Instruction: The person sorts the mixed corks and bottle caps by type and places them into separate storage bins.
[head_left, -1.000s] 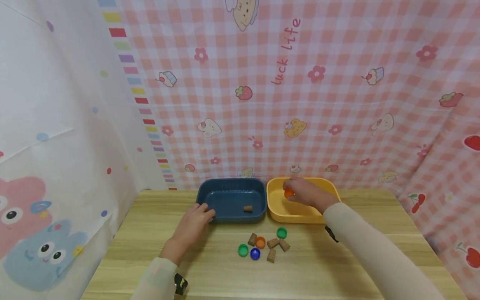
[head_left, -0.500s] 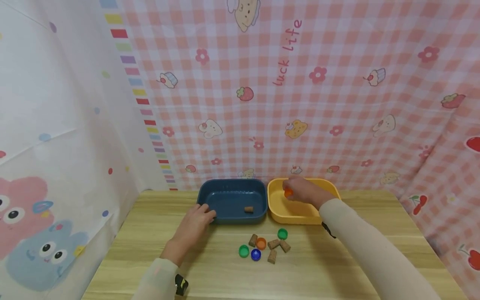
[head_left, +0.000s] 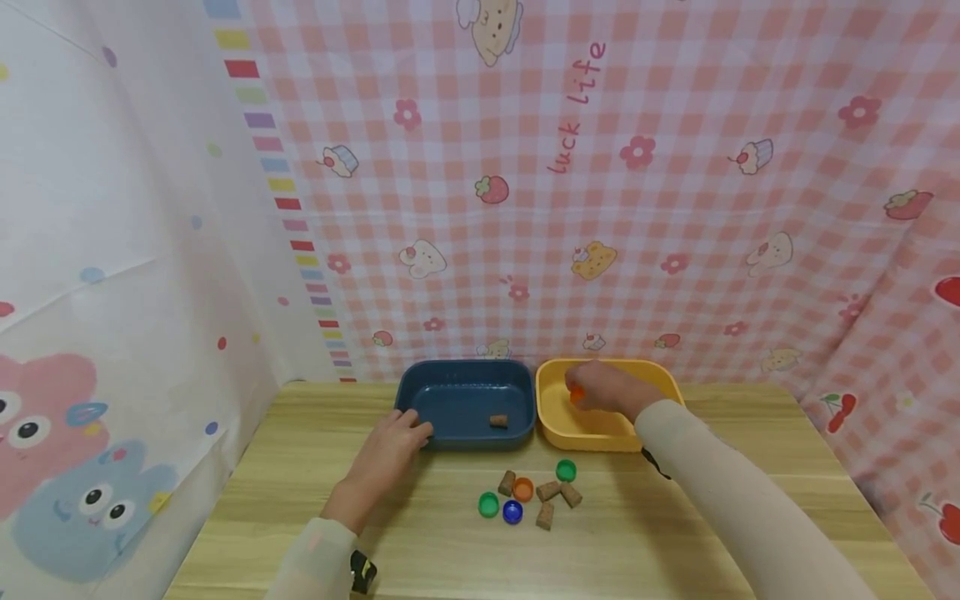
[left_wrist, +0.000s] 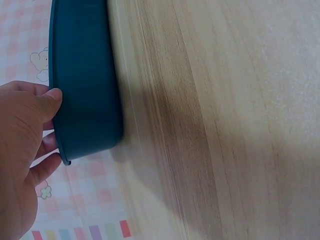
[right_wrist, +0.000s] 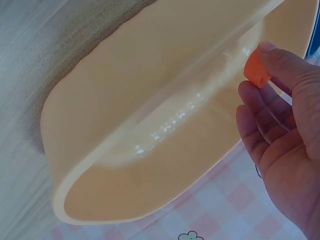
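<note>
My left hand [head_left: 384, 452] grips the near left rim of a dark blue bin [head_left: 450, 408]. In the left wrist view the thumb lies on the bin's outer wall [left_wrist: 87, 95], and fingers show beyond the rim. Over the yellow bin [head_left: 553, 421] is my right hand [head_left: 613, 390]. An orange bottle cap [right_wrist: 256, 69] is pinched between its thumb and forefinger, inside the bin's opening and apart from its floor. The other fingers curve loosely below the cap. One cork [head_left: 498, 421] lies on the blue bin's floor.
In front of the bins, a green cap [head_left: 488, 504], a blue cap [head_left: 512, 512], an orange cap [head_left: 522, 489] and another green cap [head_left: 566, 470] lie on the wooden table [head_left: 247, 517]. Several corks [head_left: 544, 516] lie among them. A checked curtain [head_left: 450, 217] hangs close behind.
My right hand, still pinching the orange bottle cap, has sunk slightly within the yellow bin. The left hand keeps its grip on the blue bin's rim.
</note>
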